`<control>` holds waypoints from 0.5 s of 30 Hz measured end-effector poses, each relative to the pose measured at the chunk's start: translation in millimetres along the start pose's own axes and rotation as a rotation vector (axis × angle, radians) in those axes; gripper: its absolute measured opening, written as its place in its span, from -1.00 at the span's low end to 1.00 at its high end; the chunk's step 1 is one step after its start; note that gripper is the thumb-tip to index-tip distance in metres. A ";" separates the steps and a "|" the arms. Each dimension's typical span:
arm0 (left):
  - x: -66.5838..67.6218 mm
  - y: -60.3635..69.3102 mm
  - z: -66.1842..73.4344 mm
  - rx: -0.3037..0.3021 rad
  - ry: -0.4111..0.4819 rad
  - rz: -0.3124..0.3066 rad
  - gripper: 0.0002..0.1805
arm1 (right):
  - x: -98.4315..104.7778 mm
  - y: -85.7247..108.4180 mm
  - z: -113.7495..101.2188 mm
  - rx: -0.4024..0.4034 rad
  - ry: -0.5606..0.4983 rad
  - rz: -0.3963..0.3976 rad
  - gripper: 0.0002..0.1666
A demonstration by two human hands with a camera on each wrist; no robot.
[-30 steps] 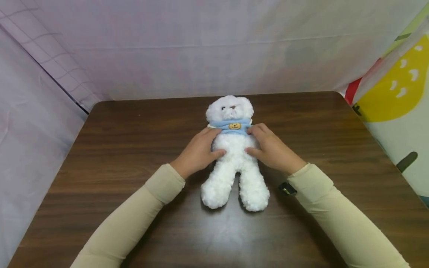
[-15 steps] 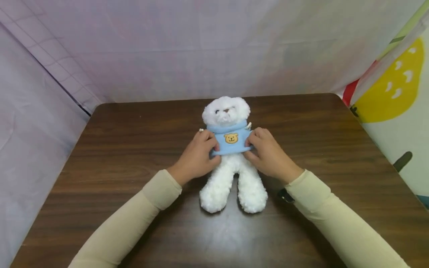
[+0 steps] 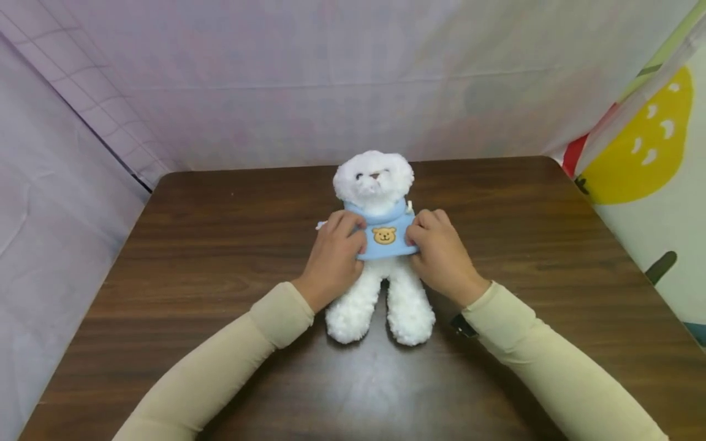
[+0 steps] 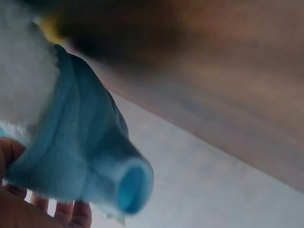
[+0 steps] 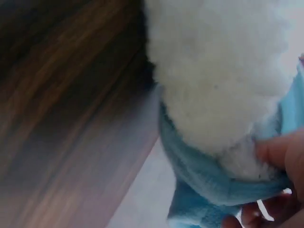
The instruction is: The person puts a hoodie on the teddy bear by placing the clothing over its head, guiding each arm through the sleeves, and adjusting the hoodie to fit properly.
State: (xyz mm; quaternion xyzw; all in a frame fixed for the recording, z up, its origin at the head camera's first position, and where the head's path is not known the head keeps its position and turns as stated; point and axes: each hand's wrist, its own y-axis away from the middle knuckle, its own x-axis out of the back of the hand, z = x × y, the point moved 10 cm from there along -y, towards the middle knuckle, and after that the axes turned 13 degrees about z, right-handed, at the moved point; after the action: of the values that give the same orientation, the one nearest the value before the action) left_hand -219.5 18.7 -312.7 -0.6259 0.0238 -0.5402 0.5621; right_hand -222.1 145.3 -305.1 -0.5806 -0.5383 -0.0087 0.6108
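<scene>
A white plush bear (image 3: 374,177) lies face up on the brown table, in a light blue top (image 3: 386,248) with a bear-face patch. The left hand (image 3: 333,254) pinches the top's lower edge on the image's left side, and the right hand (image 3: 444,254) pinches it on the other side. In the left wrist view an empty-looking blue sleeve (image 4: 107,175) sticks out beside the left fingers. The right wrist view shows the right thumb inside the hem (image 5: 204,175), against white fur (image 5: 218,76). The bear's arms are hidden.
The brown table (image 3: 220,257) reaches back to a pale cloth curtain (image 3: 331,79). At the right hangs a cloth with a yellow printed shape (image 3: 645,147). A dark band (image 3: 463,326) shows at the right wrist.
The blue top, bunched at the chest one second ago, has been drawn down over the belly. Both hands have gone from lying along the bear's sides to pinching the hem.
</scene>
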 end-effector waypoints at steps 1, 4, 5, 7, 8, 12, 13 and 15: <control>2.0 -2.8 0.9 -0.010 -0.013 0.023 -0.70 | 1.4 -1.0 0.0 -0.001 0.028 0.013 -0.66; 4.7 -8.9 1.7 -0.020 -0.039 0.051 -0.69 | 2.9 -1.4 0.9 -0.021 0.089 0.018 -0.62; 3.6 -9.3 1.1 -0.017 -0.042 0.040 -0.69 | 2.2 -0.7 1.5 -0.032 0.101 0.006 -0.61; -1.4 -6.7 -0.5 -0.005 -0.026 -0.018 -0.70 | -1.6 1.8 1.1 -0.032 0.117 -0.050 -0.61; -4.7 -3.9 -1.3 -0.001 -0.010 -0.065 -0.72 | -4.2 3.6 0.2 -0.019 0.128 -0.091 -0.62; -9.5 7.0 -6.2 -0.005 0.143 -0.259 -0.84 | -12.9 11.6 0.0 0.013 0.102 -0.319 -0.72; -6.9 7.6 -8.9 0.004 0.197 -0.291 -0.85 | -12.4 12.5 1.2 0.002 0.074 -0.372 -0.76; 1.9 3.9 -17.0 0.025 0.285 -0.313 -0.80 | -8.4 11.0 5.8 -0.053 0.003 -0.428 -0.81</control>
State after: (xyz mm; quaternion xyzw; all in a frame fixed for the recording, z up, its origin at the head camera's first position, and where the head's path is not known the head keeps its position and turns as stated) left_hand -228.4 4.6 -317.9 -0.5322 -0.0012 -0.7041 0.4702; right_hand -222.5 147.9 -319.9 -0.4690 -0.6480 -0.1533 0.5802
